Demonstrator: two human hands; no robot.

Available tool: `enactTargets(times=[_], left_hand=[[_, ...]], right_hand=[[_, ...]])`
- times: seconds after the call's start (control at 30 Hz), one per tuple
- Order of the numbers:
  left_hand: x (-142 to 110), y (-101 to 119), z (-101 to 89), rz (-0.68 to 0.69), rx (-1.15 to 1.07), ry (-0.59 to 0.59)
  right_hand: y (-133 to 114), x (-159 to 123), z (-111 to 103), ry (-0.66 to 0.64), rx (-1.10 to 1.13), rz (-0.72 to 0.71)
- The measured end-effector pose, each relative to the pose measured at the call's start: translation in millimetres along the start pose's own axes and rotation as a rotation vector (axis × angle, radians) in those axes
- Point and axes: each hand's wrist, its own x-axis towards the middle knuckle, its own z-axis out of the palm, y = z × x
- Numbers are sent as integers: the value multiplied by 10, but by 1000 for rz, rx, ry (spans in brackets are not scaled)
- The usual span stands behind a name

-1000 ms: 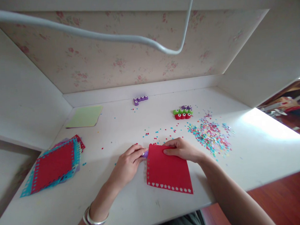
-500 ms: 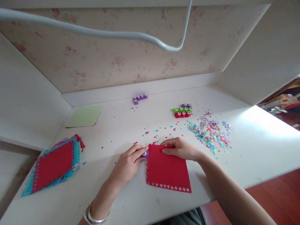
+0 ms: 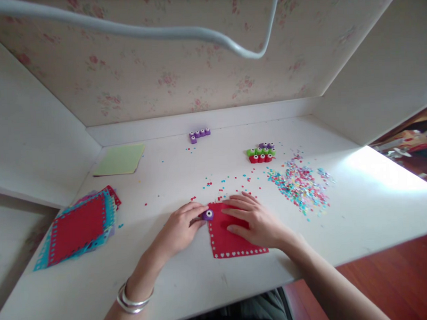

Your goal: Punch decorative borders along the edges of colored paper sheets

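My left hand point(image 3: 181, 228) pinches a small purple craft punch point(image 3: 208, 215) at the left edge of a red paper sheet point(image 3: 231, 239), near its far corner. Cut-out shapes, hearts and stars among them, run along the sheet's left and near edges. The fingers of my right hand point(image 3: 253, 222) are spread flat over the sheet's right half, pressing it to the table and hiding its right edge. Whether the punch's jaw has the paper inside it is hidden. Bits of cut paper point(image 3: 220, 197) lie just past the sheet.
At left lies a stack of punched red and blue sheets point(image 3: 78, 229), with pale green paper point(image 3: 119, 160) behind it. Purple punches point(image 3: 200, 133) stand at the back; red, green and purple punches point(image 3: 262, 153) stand farther right. Confetti point(image 3: 301, 187) is heaped at right. A white cable point(image 3: 158, 32) hangs across the top.
My right hand has gone from gripping the sheet's far edge to lying spread on top. The sheet, tilted up earlier, is now flat. The punch has turned so its top button shows.
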Motion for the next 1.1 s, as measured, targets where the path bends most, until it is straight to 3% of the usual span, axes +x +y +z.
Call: enactTargets(times=[0.23, 1.1], left_hand=[[-27, 33, -4, -34, -14, -24], [-51, 66, -35, -42, 5, -45]], right_hand=[[-27, -64, 132, -20, -80, -4], [-19, -56, 153, 13, -88, -1]])
